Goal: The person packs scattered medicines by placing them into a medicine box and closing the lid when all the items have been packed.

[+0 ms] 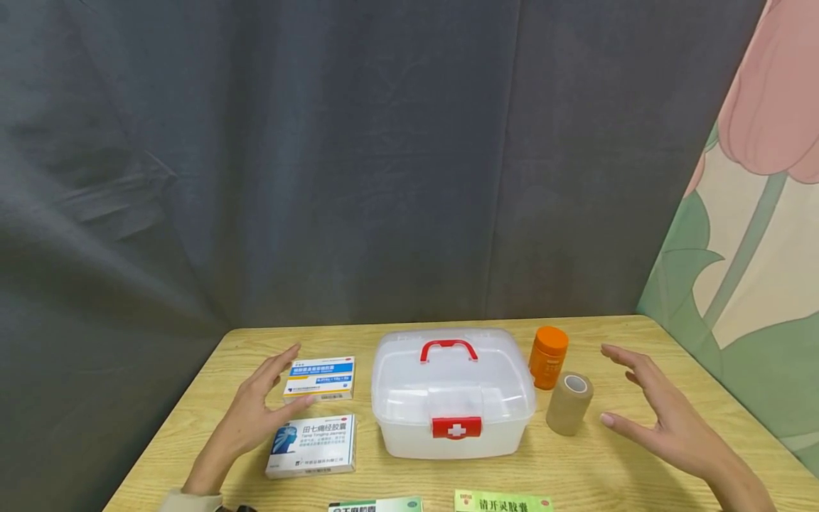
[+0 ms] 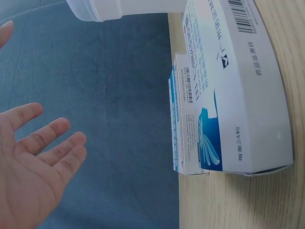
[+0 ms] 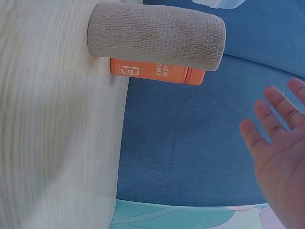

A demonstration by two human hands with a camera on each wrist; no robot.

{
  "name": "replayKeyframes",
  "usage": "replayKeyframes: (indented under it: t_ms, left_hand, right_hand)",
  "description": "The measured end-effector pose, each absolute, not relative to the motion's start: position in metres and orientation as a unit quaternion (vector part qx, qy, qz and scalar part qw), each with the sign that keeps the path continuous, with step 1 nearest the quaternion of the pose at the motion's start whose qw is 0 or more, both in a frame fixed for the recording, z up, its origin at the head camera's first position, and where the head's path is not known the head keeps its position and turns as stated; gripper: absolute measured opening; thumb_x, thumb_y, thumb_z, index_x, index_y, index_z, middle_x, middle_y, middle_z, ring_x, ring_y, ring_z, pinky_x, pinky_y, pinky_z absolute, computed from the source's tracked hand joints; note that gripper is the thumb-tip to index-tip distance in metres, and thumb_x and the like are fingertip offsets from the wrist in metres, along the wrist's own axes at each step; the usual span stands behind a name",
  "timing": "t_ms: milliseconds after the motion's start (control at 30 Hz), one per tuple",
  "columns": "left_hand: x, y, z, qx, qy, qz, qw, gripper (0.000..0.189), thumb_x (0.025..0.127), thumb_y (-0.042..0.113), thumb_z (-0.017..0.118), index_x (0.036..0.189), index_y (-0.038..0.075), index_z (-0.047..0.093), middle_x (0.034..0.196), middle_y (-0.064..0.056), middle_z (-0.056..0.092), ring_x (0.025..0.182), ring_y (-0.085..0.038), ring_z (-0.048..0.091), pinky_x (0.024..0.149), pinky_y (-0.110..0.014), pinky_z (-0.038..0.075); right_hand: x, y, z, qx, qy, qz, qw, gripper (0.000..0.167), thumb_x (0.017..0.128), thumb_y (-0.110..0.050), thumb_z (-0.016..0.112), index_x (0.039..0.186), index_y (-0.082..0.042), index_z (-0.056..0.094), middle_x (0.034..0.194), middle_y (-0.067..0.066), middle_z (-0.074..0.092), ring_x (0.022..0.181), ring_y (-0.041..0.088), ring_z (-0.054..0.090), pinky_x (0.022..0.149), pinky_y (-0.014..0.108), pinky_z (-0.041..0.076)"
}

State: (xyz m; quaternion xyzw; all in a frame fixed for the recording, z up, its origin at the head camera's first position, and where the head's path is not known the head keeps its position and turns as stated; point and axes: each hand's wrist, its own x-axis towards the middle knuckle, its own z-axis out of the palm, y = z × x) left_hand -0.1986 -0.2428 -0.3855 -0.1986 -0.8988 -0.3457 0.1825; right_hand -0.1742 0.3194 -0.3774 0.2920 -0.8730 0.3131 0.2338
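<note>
My left hand (image 1: 252,405) hovers with spread fingers over the left side of the table, holding nothing. Beside it lie a blue-and-white medicine box (image 1: 320,378) and, nearer me, a white medicine box (image 1: 313,446) with a blue picture. Between my hands stands a translucent first-aid box (image 1: 441,391) with its lid down, a red handle (image 1: 449,344) and a red latch (image 1: 457,427). My right hand (image 1: 665,419), fingers extended and holding nothing, is to the right of an upright tan bandage roll (image 1: 566,412). Behind that roll stands an orange bottle (image 1: 548,359).
At the near edge of view, a green-and-white medicine box (image 1: 384,505) and a light green medicine box (image 1: 502,500) are partly cut off. A dark curtain (image 1: 358,178) hangs behind the table (image 1: 614,469); a flower-patterned cloth (image 1: 755,284) hangs on the right.
</note>
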Motion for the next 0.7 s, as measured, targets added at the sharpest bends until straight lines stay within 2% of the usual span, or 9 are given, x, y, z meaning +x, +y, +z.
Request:
replayKeyframes:
  t_ms: [433,700]
  left_hand:
    - [-0.198,-0.235,-0.386,-0.210,-0.894,-0.350,0.186,0.079,0.083,0.027,0.078,0.150,0.017,0.038,0.147,-0.012,0.042,0.127,-0.037,0.047,0.094,-0.053,0.046]
    - [-0.199,-0.232,-0.387,-0.215,-0.891,-0.353,0.187,0.078,0.083,0.029,0.078,0.149,0.016,0.039,0.147,-0.010,0.043,0.127,-0.035,0.047,0.096,-0.050,0.045]
  right_hand:
    - [-0.174,0.315,-0.376,0.296,-0.873,0.317,0.224,0.092,0.069,-0.002,0.083,0.147,-0.005,0.035,0.149,-0.008,0.034,0.133,0.003,0.029,0.099,0.009,0.027]
    - [-0.178,0.310,-0.377,0.331,-0.856,0.326,0.227,0.094,0.066,0.001,0.083,0.147,-0.003,0.035,0.147,0.002,0.037,0.134,0.007,0.031,0.100,0.010,0.029]
